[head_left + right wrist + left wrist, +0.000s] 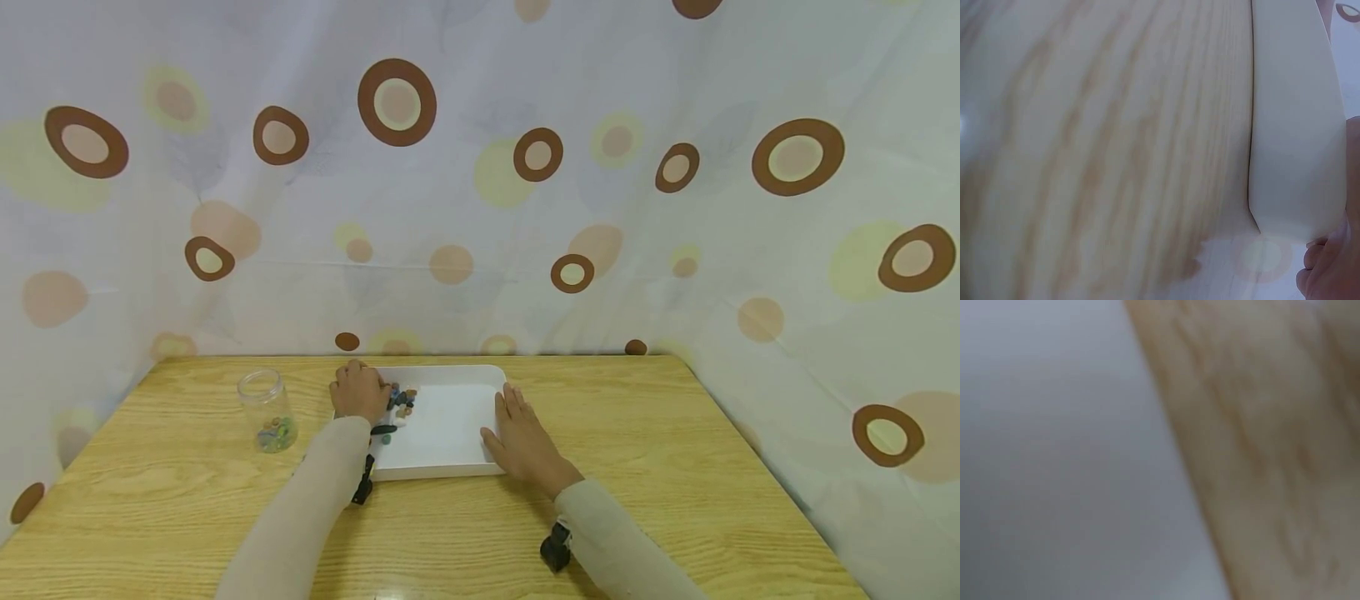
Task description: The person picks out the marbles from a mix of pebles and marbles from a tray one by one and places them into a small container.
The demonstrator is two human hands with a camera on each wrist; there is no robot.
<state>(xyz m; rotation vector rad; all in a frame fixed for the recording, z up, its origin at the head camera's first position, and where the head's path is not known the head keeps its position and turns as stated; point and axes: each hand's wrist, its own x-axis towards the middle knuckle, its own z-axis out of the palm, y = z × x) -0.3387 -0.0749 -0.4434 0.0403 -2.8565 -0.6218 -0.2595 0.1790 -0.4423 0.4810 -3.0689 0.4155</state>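
Observation:
A shallow white tray point(450, 421) lies on the table between both hands. My left hand point(360, 393) grips its left side near the back corner, with bent fingers over the edge. My right hand point(525, 437) rests along the right rim, fingers straight and thumb spread inward over the tray. Small coloured stones point(402, 400) lie gathered in the tray's left part. Near them are a long dark stone point(385, 430) and a green stone point(386, 439). In the right wrist view, fingertips point(1314, 259) show by the end of the tray's wall point(1297, 125).
A clear open jar point(267, 408) with several colourful pebbles at its bottom stands left of the tray on the wooden table point(450, 533). Behind the table hangs a white curtain point(450, 192) with brown rings. The left wrist view is blurred.

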